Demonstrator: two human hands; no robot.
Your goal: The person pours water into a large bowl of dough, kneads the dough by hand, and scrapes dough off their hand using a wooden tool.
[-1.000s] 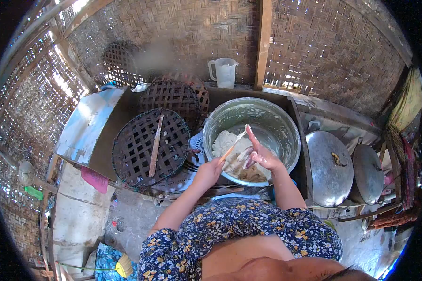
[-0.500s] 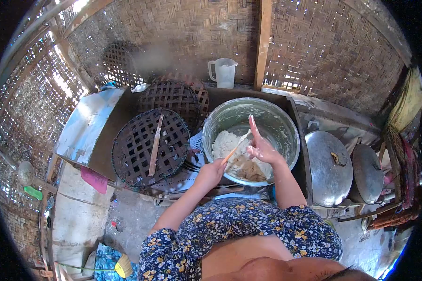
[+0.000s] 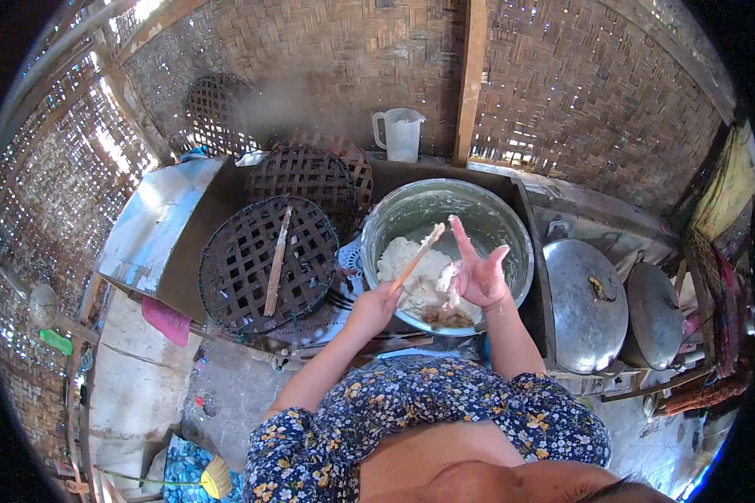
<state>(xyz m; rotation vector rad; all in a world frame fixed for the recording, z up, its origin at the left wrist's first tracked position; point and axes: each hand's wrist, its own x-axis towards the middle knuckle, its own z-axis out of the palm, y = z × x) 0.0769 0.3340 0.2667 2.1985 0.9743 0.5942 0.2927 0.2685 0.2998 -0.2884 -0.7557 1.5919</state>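
My left hand (image 3: 374,311), at the front left rim of a large metal basin (image 3: 382,201), is closed round a slim orange-brown wooden stick (image 3: 411,267). The stick slants up over the basin, its far tip coated with pale dough; its exact kind is unclear. My right hand (image 3: 483,277) is above the basin's right half, fingers apart, palm turned up, with dough stuck to the fingers. It appears apart from the stick. Below both hands lies a lump of whitish dough (image 3: 400,256), with a brownish patch (image 3: 446,317) near the front rim.
Left of the basin, a round woven rack (image 3: 242,281) carries a wooden strip (image 3: 278,264). A translucent jug (image 3: 403,136) stands behind. Metal lids (image 3: 583,323) are on the right. A blue-white panel (image 3: 159,222) stands far left. A woven wall (image 3: 352,59) closes the back.
My right hand has moved off the stick toward the right and opened, its thumb now spread. The stick's dough-coated tip has come into plain sight. My left hand has hardly moved.
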